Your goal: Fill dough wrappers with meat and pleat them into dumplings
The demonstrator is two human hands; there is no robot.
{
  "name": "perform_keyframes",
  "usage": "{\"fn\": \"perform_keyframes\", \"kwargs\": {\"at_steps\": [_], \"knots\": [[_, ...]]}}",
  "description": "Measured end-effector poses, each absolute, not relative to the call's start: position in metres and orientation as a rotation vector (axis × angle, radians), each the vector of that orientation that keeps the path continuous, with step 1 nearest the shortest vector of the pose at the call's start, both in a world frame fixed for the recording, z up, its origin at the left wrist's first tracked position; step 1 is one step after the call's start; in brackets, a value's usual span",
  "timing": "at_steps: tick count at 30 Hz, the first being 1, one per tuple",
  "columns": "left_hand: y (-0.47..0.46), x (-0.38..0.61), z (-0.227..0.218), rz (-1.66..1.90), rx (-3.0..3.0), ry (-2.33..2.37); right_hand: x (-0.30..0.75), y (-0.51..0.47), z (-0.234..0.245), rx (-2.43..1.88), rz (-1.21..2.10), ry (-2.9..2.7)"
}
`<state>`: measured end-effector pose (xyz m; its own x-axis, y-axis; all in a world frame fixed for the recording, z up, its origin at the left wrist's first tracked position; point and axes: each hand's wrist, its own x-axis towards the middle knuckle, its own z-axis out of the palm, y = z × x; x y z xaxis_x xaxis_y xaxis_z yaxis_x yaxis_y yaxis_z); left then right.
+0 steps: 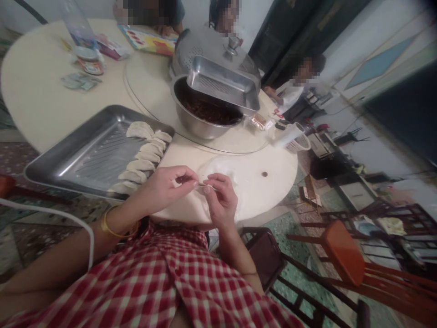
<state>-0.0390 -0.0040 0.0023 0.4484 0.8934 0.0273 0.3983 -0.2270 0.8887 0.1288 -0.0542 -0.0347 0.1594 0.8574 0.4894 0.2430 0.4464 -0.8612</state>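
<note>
Several dumplings (140,165) are lying along one side of the metal tray (90,157), dark mixture (211,114) is sitting inside the round bowl (201,128), and the left hand (169,187) and right hand (222,200) are pinching a small, mostly hidden piece (201,184) above the near edge of the table (276,166).

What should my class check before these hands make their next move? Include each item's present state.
1. Left hand and right hand close together: ok.
2. Grip at the fingertips: cannot tell; what lies between is mostly hidden.
3. Dumplings inside the tray: ok, lined along one side.
4. Tray wholly on the table: not ok, a corner juts past the edge.
5. Bowl fully in view: not ok, a pan hides part.
6. Tabletop spotless: not ok, one dark spot.
</note>
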Motion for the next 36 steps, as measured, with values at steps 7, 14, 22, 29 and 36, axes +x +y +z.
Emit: {"fn": "perform_keyframes", "kwargs": {"at_steps": [7, 14, 22, 29, 36], "knots": [[-0.0013, -0.0437, 0.0032, 0.665, 1.841, 1.107, 0.1267, -0.0499, -0.0353, -1.094, 0.582, -1.37], [0.0005, -0.0476, 0.0067, 0.648, 1.903, 1.045, 0.122, -0.0467, -0.0365, -1.103, 0.586, -1.415], [-0.0009, -0.0484, 0.0096, 0.661, 1.899, 1.072, 0.1216, -0.0492, -0.0345, -1.119, 0.662, -1.464], [-0.0023, -0.0483, 0.0097, 0.66, 1.893, 1.072, 0.1214, -0.0497, -0.0345, -1.047, 0.792, -1.446], [-0.001, -0.0483, 0.0029, 0.677, 1.838, 1.047, 0.1206, -0.0477, -0.034, -1.102, 0.868, -1.455]]}}
